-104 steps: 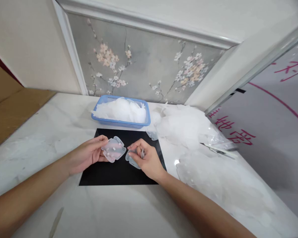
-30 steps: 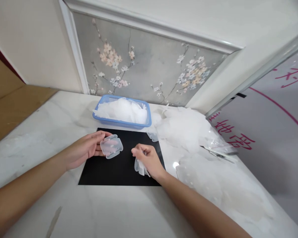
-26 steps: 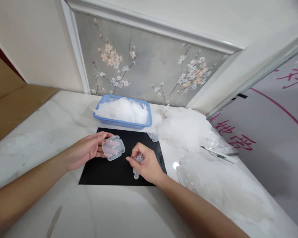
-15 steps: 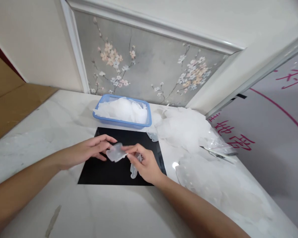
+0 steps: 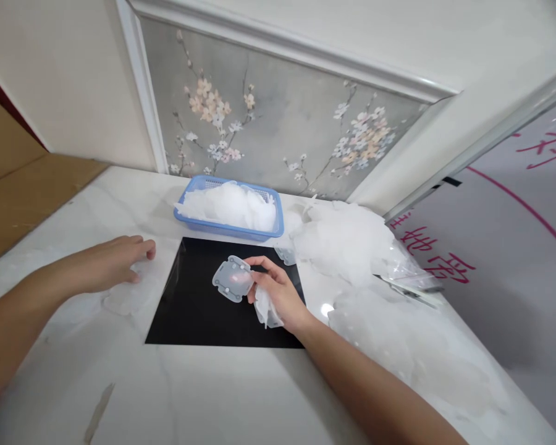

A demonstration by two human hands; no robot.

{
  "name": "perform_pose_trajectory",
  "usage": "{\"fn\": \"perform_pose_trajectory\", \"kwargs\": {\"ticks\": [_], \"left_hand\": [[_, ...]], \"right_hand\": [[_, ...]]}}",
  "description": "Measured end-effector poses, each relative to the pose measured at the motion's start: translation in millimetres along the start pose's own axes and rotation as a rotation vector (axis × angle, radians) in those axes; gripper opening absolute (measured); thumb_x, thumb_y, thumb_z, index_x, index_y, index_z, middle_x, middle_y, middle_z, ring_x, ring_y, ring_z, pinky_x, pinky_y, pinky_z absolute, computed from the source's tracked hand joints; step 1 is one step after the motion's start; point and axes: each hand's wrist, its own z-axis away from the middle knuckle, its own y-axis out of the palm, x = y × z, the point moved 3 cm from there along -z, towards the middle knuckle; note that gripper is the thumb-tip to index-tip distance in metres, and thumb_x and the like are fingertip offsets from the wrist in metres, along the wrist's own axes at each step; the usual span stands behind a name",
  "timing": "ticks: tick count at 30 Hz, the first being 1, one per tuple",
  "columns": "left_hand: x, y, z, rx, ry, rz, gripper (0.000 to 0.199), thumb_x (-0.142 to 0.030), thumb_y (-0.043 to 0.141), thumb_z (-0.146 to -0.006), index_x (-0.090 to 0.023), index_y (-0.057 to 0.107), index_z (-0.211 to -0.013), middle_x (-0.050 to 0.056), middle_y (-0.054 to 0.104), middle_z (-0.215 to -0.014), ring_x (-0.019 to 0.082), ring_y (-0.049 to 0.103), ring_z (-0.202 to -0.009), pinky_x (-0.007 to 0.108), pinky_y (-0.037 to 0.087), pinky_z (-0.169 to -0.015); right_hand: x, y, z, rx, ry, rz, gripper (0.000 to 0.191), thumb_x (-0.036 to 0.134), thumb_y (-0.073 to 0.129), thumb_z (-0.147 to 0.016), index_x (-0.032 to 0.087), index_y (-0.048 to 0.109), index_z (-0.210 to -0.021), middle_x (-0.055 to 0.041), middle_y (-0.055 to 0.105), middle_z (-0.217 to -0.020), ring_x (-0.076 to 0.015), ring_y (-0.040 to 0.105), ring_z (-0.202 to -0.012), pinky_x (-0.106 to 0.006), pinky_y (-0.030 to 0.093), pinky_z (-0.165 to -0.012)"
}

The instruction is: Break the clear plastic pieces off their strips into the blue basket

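My right hand (image 5: 278,293) is over the black mat (image 5: 189,309), pinching a flat, frosted translucent plastic piece (image 5: 233,279) with notched edges and small holes. More soft translucent pieces (image 5: 265,307) are tucked in its palm, under the curled fingers. Off the mat's left side, my left hand (image 5: 115,262) hovers with thumb and fingers apart, and I see nothing between them. Just below it, thin translucent pieces (image 5: 123,300) lie on the white marbled table (image 5: 176,395), hard to make out against it.
Behind the mat, a blue basket (image 5: 227,233) holds a heap of white translucent pieces. To the right lie a large pile of similar pieces (image 5: 343,238), a second pile (image 5: 408,346) and a clear plastic bag (image 5: 410,272). A whiteboard (image 5: 514,278) with pink writing borders the right side.
My left hand has moved left, off the mat, away from my right hand. The piece in my right hand has turned its flat, holed face towards me.
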Motion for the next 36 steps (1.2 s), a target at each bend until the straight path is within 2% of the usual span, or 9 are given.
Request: {"fn": "perform_pose_trajectory", "kwargs": {"ticks": [3,12,16,19,23,26,30,33,36], "left_hand": [[-6.4,0.8,0.5,0.195,-0.028,-0.166,0.011,-0.013,0.056,-0.076,-0.021,0.06,-0.082,0.006,0.063,-0.085,0.027,0.057,-0.081,0.033,0.038,-0.07],[-21.7,3.2,7.5,0.27,0.166,-0.196,0.011,-0.014,0.062,-0.076,-0.021,0.055,-0.07,0.002,0.063,-0.083,0.025,0.052,-0.09,0.034,0.031,-0.083],[-31.3,1.8,13.9,0.312,0.167,0.12,0.017,-0.029,0.06,-0.084,-0.022,0.055,-0.07,-0.001,0.061,-0.076,0.018,0.05,-0.072,0.026,0.034,-0.067],[-45.6,4.8,16.9,0.318,0.154,0.467,0.022,-0.04,0.066,-0.084,-0.021,0.058,-0.076,0.001,0.067,-0.087,0.019,0.056,-0.079,0.024,0.038,-0.065],[-63.8,26.1,12.4,0.282,0.061,0.933,0.034,-0.048,0.075,-0.079,-0.022,0.054,-0.079,-0.002,0.058,-0.071,0.016,0.055,-0.067,0.023,0.04,-0.059],[-72.4,47.3,8.5,0.312,-0.04,1.241,0.033,-0.046,0.076,-0.081,-0.021,0.054,-0.083,-0.001,0.063,-0.078,0.017,0.062,-0.074,0.029,0.05,-0.069],[-76.7,60.0,7.8,0.341,-0.053,1.441,0.029,-0.044,0.076,-0.083,-0.02,0.06,-0.087,0.0,0.066,-0.085,0.018,0.066,-0.08,0.032,0.055,-0.075],[-79.2,60.6,10.7,0.36,-0.004,1.465,0.032,-0.051,0.071,-0.085,-0.02,0.064,-0.091,0.0,0.067,-0.084,0.017,0.066,-0.079,0.032,0.056,-0.074],[-84.4,60.1,15.0,0.397,0.041,1.435,0.036,-0.057,0.065,-0.088,-0.021,0.065,-0.093,0.001,0.069,-0.085,0.018,0.067,-0.08,0.033,0.056,-0.077]], "right_hand": [[-0.1,0.3,-0.3,0.0,0.002,-0.005,0.034,0.041,0.066,-0.077,0.021,0.06,-0.104,0.0036,0.062,-0.05,-0.0128,0.051,-0.041,-0.021,0.034,-0.043],[-0.3,-0.3,-0.3,-0.018,0.008,0.0,0.036,0.042,0.068,-0.077,0.02,0.061,-0.104,0.0036,0.061,-0.05,-0.0128,0.052,-0.043,-0.021,0.037,-0.043],[-2.8,-1.1,-1.9,-0.016,-0.025,-0.016,0.036,0.045,0.072,-0.076,0.021,0.064,-0.102,0.003,0.063,-0.056,-0.0123,0.053,-0.047,-0.021,0.038,-0.045],[-7.1,-3.7,-2.9,-0.032,-0.105,-0.013,0.037,0.052,0.074,-0.077,0.021,0.067,-0.097,0.0023,0.063,-0.064,-0.0114,0.052,-0.05,-0.022,0.038,-0.047],[-9.2,-5.7,0.2,-0.057,-0.222,0.084,0.042,0.059,0.071,-0.08,0.02,0.059,-0.068,0.0026,0.053,-0.061,-0.0105,0.043,-0.05,-0.024,0.033,-0.047],[-3.6,-2.4,7.0,-0.073,-0.377,0.318,0.044,0.044,0.077,-0.079,0.021,0.045,-0.059,0.0032,0.048,-0.061,-0.0116,0.042,-0.055,-0.026,0.035,-0.052],[2.4,8.3,16.9,-0.035,-0.658,0.704,0.009,0.019,0.066,-0.083,0.023,0.058,-0.079,-0.0016,0.057,-0.085,-0.0148,0.054,-0.069,-0.029,0.048,-0.063],[0.4,12.7,19.2,0.005,-0.763,0.832,0.035,0.01,0.058,-0.084,0.027,0.061,-0.115,-0.0091,0.057,-0.122,-0.0149,0.059,-0.076,-0.033,0.055,-0.069],[-1.7,13.3,18.9,0.03,-0.815,0.853,0.04,0.007,0.054,-0.085,0.029,0.064,-0.117,-0.0104,0.053,-0.14,-0.0142,0.061,-0.075,-0.034,0.057,-0.07]]}}
